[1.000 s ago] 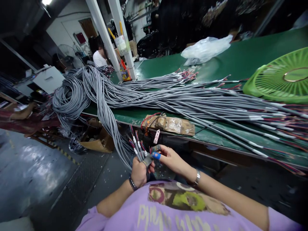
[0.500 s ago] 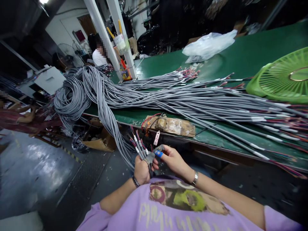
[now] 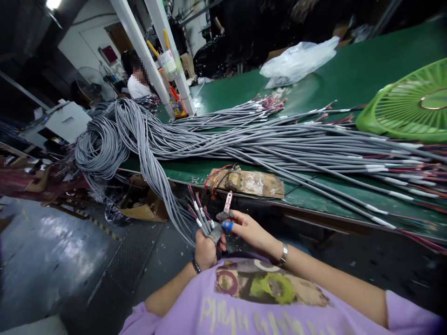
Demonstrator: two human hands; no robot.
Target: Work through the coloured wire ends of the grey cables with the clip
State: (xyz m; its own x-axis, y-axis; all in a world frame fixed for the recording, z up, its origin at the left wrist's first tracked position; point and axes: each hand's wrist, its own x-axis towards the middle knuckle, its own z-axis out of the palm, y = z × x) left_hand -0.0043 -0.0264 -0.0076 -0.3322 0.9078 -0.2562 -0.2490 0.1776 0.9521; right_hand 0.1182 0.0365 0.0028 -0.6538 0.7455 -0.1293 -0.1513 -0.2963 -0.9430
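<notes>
My left hand (image 3: 206, 249) is closed in a fist around a small bunch of grey cables (image 3: 200, 216); their stripped ends, with coloured wires, stick up above it. My right hand (image 3: 246, 228) sits just to the right with its fingers pinched at the cable ends, and one fingertip wears a blue cover (image 3: 227, 225). The held cables run down from a big pile of grey cables (image 3: 244, 139) lying across the green table (image 3: 349, 83).
A brown taped fixture (image 3: 249, 181) with red wires sits at the table's near edge. A green plastic basket (image 3: 408, 107) stands far right and a clear plastic bag (image 3: 296, 60) at the back. Another person (image 3: 136, 79) sits far left. Cable coils hang over the table's left end.
My right hand's fingers have shifted slightly at the cable ends. My left hand keeps its grip on the bunch. The view has tilted a little.
</notes>
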